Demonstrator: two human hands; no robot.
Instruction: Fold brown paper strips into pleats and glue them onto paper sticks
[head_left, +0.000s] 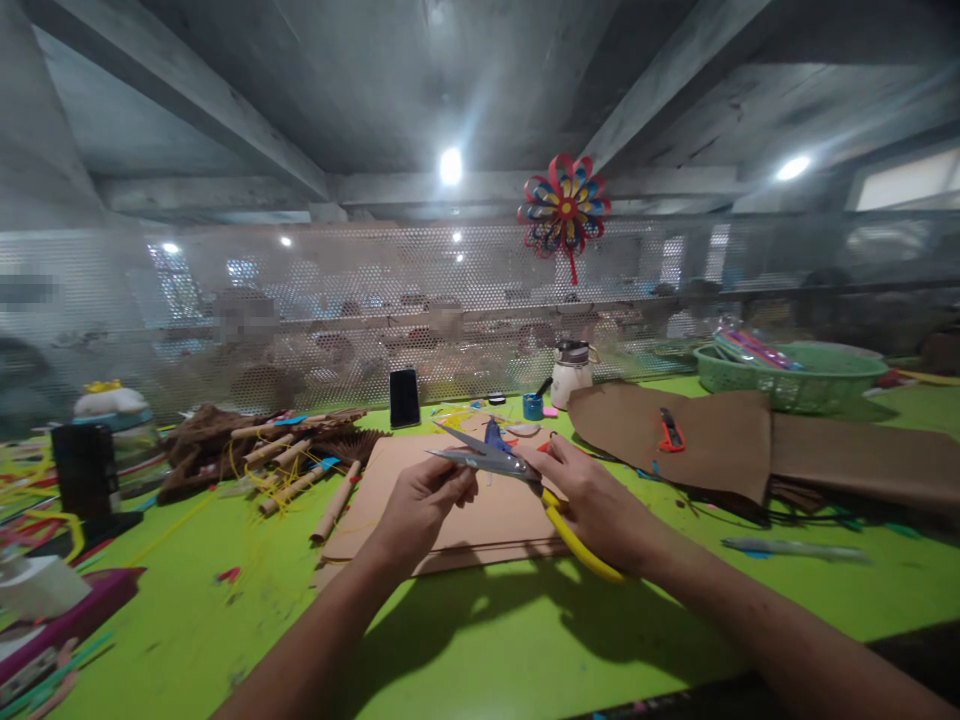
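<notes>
My right hand [600,500] is closed around a pair of scissors [517,464] with yellow handles. The blades are parted and point left, above a stack of brown paper sheets [386,480]. My left hand [420,508] is closed in a pinch just under the blade tips. Whatever lies in those fingers is too small or hidden to name. A small blue piece [493,435] shows behind the blades; I cannot tell whether anything holds it.
Paper rolls [292,470] with yellow strings lie left. A phone [404,398], blue pot [532,406] and white jug [573,378] stand behind. To the right are a red cutter [672,430] on brown paper [720,455], a pen [795,549] and a green basket [795,385].
</notes>
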